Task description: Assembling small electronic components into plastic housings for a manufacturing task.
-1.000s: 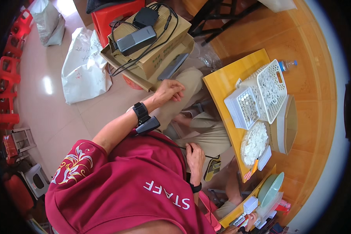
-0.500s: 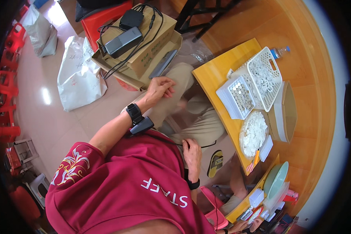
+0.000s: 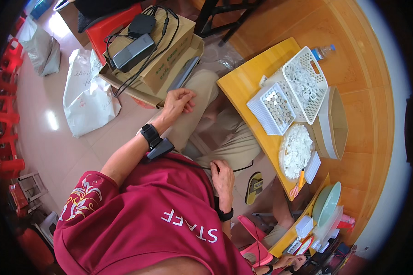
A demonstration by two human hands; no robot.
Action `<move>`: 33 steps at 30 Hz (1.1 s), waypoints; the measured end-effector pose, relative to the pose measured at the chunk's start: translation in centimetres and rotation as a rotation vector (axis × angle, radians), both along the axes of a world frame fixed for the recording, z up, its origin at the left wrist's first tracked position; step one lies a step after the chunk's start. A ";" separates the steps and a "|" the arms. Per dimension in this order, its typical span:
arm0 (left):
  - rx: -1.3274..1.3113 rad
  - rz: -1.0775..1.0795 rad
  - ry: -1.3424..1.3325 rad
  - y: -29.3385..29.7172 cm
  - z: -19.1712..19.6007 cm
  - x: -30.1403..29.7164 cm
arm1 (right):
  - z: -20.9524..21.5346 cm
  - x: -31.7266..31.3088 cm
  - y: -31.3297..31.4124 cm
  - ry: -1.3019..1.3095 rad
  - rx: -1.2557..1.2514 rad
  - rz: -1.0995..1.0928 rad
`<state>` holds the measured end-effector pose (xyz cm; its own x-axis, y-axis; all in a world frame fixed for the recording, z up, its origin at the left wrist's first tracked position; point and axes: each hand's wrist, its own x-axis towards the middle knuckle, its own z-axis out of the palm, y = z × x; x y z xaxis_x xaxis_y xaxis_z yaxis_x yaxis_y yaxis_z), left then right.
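Note:
My left hand (image 3: 179, 103), with a black watch on its wrist, rests on my left knee over beige trousers (image 3: 202, 91); its fingers are loosely bent and hold nothing. My right hand (image 3: 222, 176), with a black wristband, lies flat on my right thigh, also holding nothing. A thin black cable (image 3: 243, 167) runs past its fingertips. My red shirt (image 3: 147, 215) fills the lower part of the view. To the right of my knees is the small yellow table (image 3: 243, 82), and neither hand reaches it.
On the table are a white tray of small metal parts (image 3: 273, 107), a white basket (image 3: 305, 82), a dish of white pieces (image 3: 296, 149) and an open carton (image 3: 337, 121). A cardboard box with black devices and cables (image 3: 147, 50) stands ahead. White bags (image 3: 87, 91) lie on the floor. Another person's hand (image 3: 284, 261) shows at the bottom.
The view has swung a little, so the table and boxes sit lower and larger. Both hands stay resting on my legs.

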<state>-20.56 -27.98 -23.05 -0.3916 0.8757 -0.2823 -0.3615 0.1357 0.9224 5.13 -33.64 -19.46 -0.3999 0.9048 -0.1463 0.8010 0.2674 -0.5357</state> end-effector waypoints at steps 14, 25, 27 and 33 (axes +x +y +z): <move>-0.009 -0.036 0.039 0.9 -0.5 1.0 | -1.0 1.0 0.6 0.143 -0.026 -0.001; -0.007 -0.042 0.059 2.3 -0.3 3.8 | -0.5 3.5 1.8 0.249 -0.036 0.021; -0.004 -0.066 0.064 3.1 0.5 4.7 | -0.6 4.3 2.3 0.251 -0.039 0.013; -0.055 -0.034 0.092 4.6 1.9 6.7 | 0.7 6.1 5.1 0.235 -0.148 0.011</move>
